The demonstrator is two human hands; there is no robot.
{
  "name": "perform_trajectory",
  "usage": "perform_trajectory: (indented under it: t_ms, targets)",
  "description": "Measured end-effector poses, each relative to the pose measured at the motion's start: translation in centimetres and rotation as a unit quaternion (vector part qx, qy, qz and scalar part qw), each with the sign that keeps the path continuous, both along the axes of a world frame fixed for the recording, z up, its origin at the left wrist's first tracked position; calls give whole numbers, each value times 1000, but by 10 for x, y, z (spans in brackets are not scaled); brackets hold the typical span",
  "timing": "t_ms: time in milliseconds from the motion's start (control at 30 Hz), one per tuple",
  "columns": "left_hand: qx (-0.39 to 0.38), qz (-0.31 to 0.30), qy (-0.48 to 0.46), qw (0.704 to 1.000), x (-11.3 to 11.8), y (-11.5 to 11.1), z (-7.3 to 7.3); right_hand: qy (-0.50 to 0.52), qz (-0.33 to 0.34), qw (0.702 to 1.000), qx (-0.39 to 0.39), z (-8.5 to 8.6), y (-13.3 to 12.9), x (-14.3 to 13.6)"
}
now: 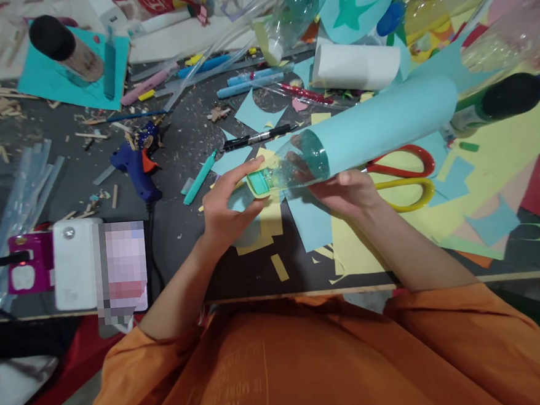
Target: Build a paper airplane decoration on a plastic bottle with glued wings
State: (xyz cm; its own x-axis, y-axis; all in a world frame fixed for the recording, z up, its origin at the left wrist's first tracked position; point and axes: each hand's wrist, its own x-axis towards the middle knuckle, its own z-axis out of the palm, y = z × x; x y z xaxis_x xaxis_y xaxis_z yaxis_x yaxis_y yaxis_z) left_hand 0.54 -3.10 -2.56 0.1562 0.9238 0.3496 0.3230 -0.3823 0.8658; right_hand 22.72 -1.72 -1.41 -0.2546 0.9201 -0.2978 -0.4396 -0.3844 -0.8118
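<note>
While your left hand (219, 209) curls its thumb and fingers around the green-and-yellow end of the clear bottle (306, 157), your right hand (347, 191) grips the body from below, so your 2 hands are clamped on it, slightly apart. Light blue paper (385, 126) wraps the bottle beyond your right hand, slanting up and rightward. Scissors (407, 182) with 1 red and 1 yellow handle lie just right of that hand; a blue glue gun (133, 169) lies left of your left hand.
</note>
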Motion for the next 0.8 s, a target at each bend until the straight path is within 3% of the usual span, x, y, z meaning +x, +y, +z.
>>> perform_trajectory:
  t_ms: [167, 433, 633, 800]
  targets:
    - [16, -23, -11, 1000, 0, 0, 1, -7, -6, 1000, 0, 1, -1, -1]
    - [-35, -17, -26, 999, 0, 0, 1, -18, 30, 999, 13, 0, 0, 2]
    - [-3, -43, -31, 999, 0, 0, 2, -14, 12, 1000, 7, -1, 0, 2]
    - [-43, -24, -28, 998, 3, 1, 3, -16, 24, 1000, 4, 0, -1, 2]
